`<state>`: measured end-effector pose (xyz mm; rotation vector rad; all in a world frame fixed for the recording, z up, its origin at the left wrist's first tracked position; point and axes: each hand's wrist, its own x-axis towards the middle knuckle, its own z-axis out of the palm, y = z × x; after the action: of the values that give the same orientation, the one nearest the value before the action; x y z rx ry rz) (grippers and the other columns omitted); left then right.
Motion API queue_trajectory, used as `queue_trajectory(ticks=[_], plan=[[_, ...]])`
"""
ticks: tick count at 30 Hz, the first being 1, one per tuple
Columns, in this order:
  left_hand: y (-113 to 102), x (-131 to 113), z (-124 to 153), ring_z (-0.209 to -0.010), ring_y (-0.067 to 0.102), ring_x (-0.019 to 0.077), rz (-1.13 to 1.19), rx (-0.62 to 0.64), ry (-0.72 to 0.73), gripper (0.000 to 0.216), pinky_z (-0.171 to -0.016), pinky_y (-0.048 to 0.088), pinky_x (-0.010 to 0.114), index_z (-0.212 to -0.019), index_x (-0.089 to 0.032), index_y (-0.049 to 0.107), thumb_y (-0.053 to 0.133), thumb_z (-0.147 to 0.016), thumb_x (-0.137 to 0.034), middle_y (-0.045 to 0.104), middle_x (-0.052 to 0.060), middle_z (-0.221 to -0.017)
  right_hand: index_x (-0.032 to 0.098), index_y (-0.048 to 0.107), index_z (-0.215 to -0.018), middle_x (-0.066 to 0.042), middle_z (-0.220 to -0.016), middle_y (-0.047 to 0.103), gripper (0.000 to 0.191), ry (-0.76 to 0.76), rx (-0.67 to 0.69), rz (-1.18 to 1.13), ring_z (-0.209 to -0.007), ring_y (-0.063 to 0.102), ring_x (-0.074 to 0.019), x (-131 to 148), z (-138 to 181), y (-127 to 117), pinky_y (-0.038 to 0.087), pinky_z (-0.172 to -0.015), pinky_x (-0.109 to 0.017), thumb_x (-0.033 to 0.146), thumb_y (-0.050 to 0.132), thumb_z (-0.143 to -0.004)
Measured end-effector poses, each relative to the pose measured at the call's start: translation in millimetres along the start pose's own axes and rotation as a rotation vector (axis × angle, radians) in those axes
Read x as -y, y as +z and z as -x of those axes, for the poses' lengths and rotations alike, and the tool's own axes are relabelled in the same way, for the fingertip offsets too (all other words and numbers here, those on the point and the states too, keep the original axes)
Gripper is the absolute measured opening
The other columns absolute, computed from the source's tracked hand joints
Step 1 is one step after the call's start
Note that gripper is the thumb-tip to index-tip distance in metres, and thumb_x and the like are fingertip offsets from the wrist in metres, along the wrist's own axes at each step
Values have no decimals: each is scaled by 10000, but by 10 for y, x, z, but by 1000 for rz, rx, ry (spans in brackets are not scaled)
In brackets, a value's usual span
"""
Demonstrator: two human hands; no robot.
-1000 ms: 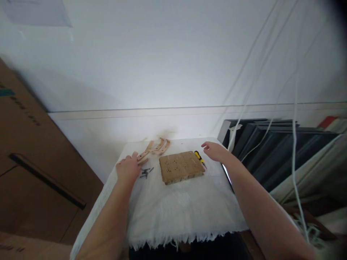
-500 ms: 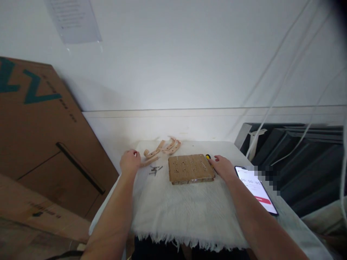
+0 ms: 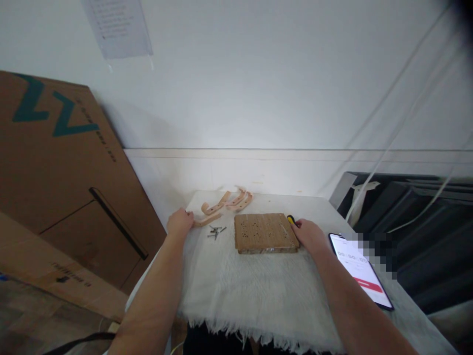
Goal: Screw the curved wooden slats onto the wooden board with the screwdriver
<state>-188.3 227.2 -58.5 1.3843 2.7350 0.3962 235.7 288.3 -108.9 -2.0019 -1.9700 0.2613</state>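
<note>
At the left of the table, my left hand has its fingers closed at the near end of a light wooden hook. More curved wooden hooks with small holes lie just behind it. A small heap of screws rests on the cloth to the right of this hand. My right hand is closed around a screwdriver with a yellow and black handle; its shaft is mostly hidden. Between my hands lies a flat cardboard block, its top pierced with several holes, its right edge against my right fingers.
A phone showing a timer lies right of my right forearm. White fringed cloth covers the table. A large cardboard box stands at the left, and dark folded panels at the right. A white wall rises behind the table.
My right fingers have closed in on the screwdriver beside the cardboard block. My left fingers have closed on the wooden hook's end. The whole view has shifted slightly.
</note>
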Motion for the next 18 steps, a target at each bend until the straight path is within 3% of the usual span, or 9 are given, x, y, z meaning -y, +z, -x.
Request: queue_trajectory(ticks=[9, 15, 18], plan=[[-33, -49, 25, -1000, 649, 323, -8, 28, 46, 406, -784, 498, 384, -979, -166, 671, 444, -838, -473, 698, 171, -1046, 161, 721, -891, -169, -879, 726, 338, 21, -110, -109, -821, 672, -294, 62, 56, -33, 447, -670, -361, 388, 477, -836], [14, -19, -27, -980, 655, 334, -34, 85, 69, 428, -773, 492, 371, -931, -132, 694, 446, -829, -465, 704, 204, -1001, 116, 635, -1058, -172, -1008, 663, 395, -2, -399, -269, -908, 607, -256, 133, 133, -237, 433, -818, -361, 396, 422, -878], [48, 15, -68, -952, 665, 329, -55, 128, 92, 388, -768, 487, 355, -853, -112, 707, 461, -821, -411, 711, 222, -900, 101, 577, -1120, -161, -1035, 621, 441, -41, -500, -355, -866, 568, -225, 154, 164, -296, 433, -819, -358, 425, 372, -901]])
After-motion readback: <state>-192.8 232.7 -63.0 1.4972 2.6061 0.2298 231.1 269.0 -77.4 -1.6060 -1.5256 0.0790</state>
